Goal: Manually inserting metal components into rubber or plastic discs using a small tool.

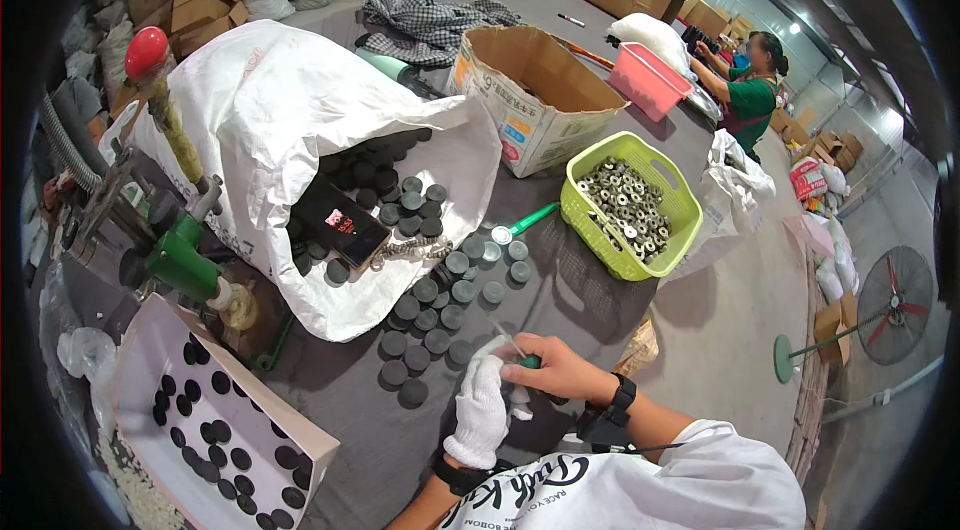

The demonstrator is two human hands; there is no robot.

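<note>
My left hand point(481, 407), in a white knit glove, is closed at the front of the dark table, and what it grips is hidden. Right beside it, my bare right hand point(563, 367) is wrapped round a small green-handled tool point(531, 362). A thin pale shaft or blade seems to stick out past the glove. Just beyond both hands lie loose black round discs point(437, 341), many spread flat. More discs spill from the mouth of a large white woven sack point(335, 305), where a dark phone point(345, 233) rests on them.
A white box point(300, 415) of black discs is at left, below a green hand press point(185, 255). A lime basket point(672, 177) holds metal ring parts; a green spoon-like scoop point(533, 219) lies beside it. Beyond are a cardboard box point(500, 130), pink bin point(650, 80) and a co-worker point(752, 95).
</note>
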